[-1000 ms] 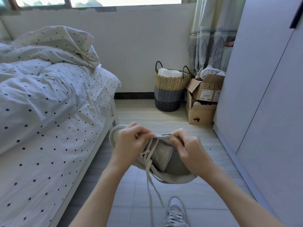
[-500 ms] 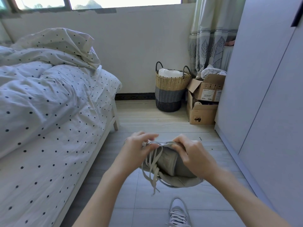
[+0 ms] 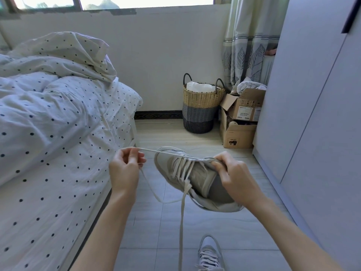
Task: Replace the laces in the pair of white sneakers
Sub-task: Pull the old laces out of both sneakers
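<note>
Drawn out to the side, the lace (image 3: 148,150) now runs taut from the sneaker (image 3: 195,177) to the left hand (image 3: 125,169), whose fingers pinch it; the right hand (image 3: 234,178) grips the collar, held above the floor (image 3: 175,227) — unlacing appears underway.

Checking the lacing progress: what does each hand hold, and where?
The left hand pinches the lace near its free end. The right hand grips the sneaker at its collar.

left hand (image 3: 125,169): bare, no rings | right hand (image 3: 234,178): bare, no rings | forearms: bare, no sleeves, no watch or band showing
</note>
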The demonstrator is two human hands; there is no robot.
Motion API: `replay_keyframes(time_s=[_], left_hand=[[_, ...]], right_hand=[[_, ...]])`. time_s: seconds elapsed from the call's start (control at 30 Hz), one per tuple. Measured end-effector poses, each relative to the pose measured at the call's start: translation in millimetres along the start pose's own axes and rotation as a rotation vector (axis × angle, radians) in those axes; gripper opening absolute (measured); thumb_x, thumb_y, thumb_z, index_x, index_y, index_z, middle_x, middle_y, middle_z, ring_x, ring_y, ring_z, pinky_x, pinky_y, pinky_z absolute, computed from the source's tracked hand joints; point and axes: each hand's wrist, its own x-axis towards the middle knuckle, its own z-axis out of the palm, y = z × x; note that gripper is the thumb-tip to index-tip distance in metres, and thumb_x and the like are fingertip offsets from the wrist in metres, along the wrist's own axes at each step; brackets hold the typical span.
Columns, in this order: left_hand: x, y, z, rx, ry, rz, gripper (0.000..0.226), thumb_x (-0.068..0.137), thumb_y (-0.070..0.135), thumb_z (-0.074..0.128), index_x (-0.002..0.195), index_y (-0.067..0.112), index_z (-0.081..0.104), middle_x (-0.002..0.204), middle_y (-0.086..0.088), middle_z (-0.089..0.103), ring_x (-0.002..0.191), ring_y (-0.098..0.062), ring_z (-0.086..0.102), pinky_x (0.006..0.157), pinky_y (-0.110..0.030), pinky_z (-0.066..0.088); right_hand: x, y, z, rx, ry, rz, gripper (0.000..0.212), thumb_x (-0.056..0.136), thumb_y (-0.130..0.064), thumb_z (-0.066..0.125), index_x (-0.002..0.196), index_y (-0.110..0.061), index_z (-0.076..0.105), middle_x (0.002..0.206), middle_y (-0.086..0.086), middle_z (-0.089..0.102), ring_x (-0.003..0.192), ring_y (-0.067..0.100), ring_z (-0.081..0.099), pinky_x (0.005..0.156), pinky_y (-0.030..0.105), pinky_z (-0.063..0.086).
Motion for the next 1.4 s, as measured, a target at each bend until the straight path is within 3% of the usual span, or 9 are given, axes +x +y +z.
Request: replay_keyframes(time_s=[0.13, 0.23, 0.33, 0.47, 0.7, 0.87, 1.03, 1.17, 1.4], left_hand=[[-0.6, 1.9, -1.7, 0.254, -0.011, 0.134, 0.016, 0.094, 0.01, 0.051, 0.106, 0.017, 0.058, 0.103, 0.003, 0.062, 0.091, -0.012, 0.057, 0.07, -0.01, 0.042], [-9.0, 2.0, 3.4, 0.489, -0.317, 0.353, 0.046, 0.09, 0.016, 0.059, 0.134, 0.017, 0.046, 0.121, 0.009, 0.052, 0.11, -0.006, 0.047, 0.091, -0.016, 0.038], [-20.3, -4.0, 16.1, 0.628, -0.652, 0.508, 0.034, 0.085, 0.021, 0.066, 0.119, 0.019, 0.063, 0.11, 0.009, 0.061, 0.105, -0.005, 0.051, 0.099, -0.026, 0.04], [-16.8, -5.7, 19.0, 0.6, -0.574, 0.633, 0.008, 0.082, 0.014, 0.069, 0.081, 0.02, 0.074, 0.075, 0.02, 0.066, 0.076, -0.003, 0.061, 0.075, -0.025, 0.05], [-10.7, 12.5, 7.2, 0.194, -0.262, 0.326, 0.016, 0.093, 0.011, 0.052, 0.081, 0.02, 0.06, 0.072, -0.003, 0.064, 0.065, -0.009, 0.062, 0.063, -0.016, 0.051], [-16.6, 4.8, 1.7, 0.504, -0.633, 0.185, 0.025, 0.09, 0.03, 0.056, 0.071, 0.023, 0.072, 0.069, 0.003, 0.071, 0.068, -0.008, 0.065, 0.066, -0.023, 0.052], [-34.7, 4.5, 26.8, 0.482, -0.548, 0.206, 0.012, 0.086, 0.025, 0.064, 0.093, 0.018, 0.059, 0.088, 0.009, 0.063, 0.085, 0.002, 0.059, 0.071, -0.008, 0.046], [-43.3, 7.8, 39.3, 0.335, -0.48, -0.016, 0.022, 0.084, 0.029, 0.067, 0.099, 0.018, 0.055, 0.09, 0.001, 0.062, 0.078, -0.013, 0.064, 0.076, -0.03, 0.055], [-50.5, 16.3, 39.5, 0.532, -0.539, 0.477, 0.007, 0.086, 0.018, 0.066, 0.089, 0.016, 0.071, 0.067, 0.016, 0.058, 0.065, 0.007, 0.054, 0.062, -0.006, 0.038]], right_hand=[[0.2, 5.2, -0.4, -0.062, -0.006, -0.013, 0.01, 0.095, -0.022, 0.051, 0.086, -0.018, 0.053, 0.058, -0.011, 0.049, 0.054, 0.006, 0.047, 0.054, 0.019, 0.033], [-1.9, 1.6, 0.1, -0.057, -0.044, -0.045, 0.009, 0.095, -0.021, 0.052, 0.085, -0.02, 0.05, 0.054, -0.013, 0.045, 0.053, 0.004, 0.047, 0.052, 0.016, 0.033], [-3.3, -4.7, 0.8, -0.041, -0.091, -0.094, 0.008, 0.094, -0.022, 0.052, 0.088, -0.017, 0.053, 0.058, -0.015, 0.049, 0.056, 0.004, 0.049, 0.054, 0.017, 0.035], [-5.3, -12.8, 0.3, -0.026, -0.139, -0.132, 0.012, 0.095, -0.023, 0.051, 0.093, -0.012, 0.056, 0.064, -0.008, 0.056, 0.056, 0.005, 0.049, 0.056, 0.019, 0.038], [-4.8, -5.8, -1.7, 0.089, -0.06, 0.035, 0.014, 0.095, -0.019, 0.05, 0.086, -0.012, 0.057, 0.055, -0.006, 0.049, 0.052, 0.004, 0.047, 0.05, 0.017, 0.034], [-2.5, -1.3, -1.2, 0.074, 0.149, 0.058, 0.011, 0.094, -0.018, 0.053, 0.087, -0.012, 0.057, 0.056, -0.009, 0.053, 0.058, 0.004, 0.053, 0.052, 0.015, 0.037], [0.6, -10.0, 1.2, 0.078, 0.351, -0.02, 0.01, 0.094, -0.016, 0.052, 0.094, -0.008, 0.058, 0.067, -0.016, 0.054, 0.068, 0.002, 0.054, 0.057, 0.016, 0.039], [1.7, -19.9, 5.4, 0.117, 0.419, -0.036, 0.011, 0.094, -0.015, 0.051, 0.095, -0.007, 0.058, 0.075, -0.018, 0.054, 0.072, -0.011, 0.052, 0.062, 0.005, 0.037], [6.4, -16.1, 5.2, 0.158, 0.485, 0.056, 0.01, 0.095, -0.016, 0.05, 0.095, -0.01, 0.057, 0.073, -0.018, 0.055, 0.069, -0.008, 0.054, 0.059, 0.007, 0.039]])
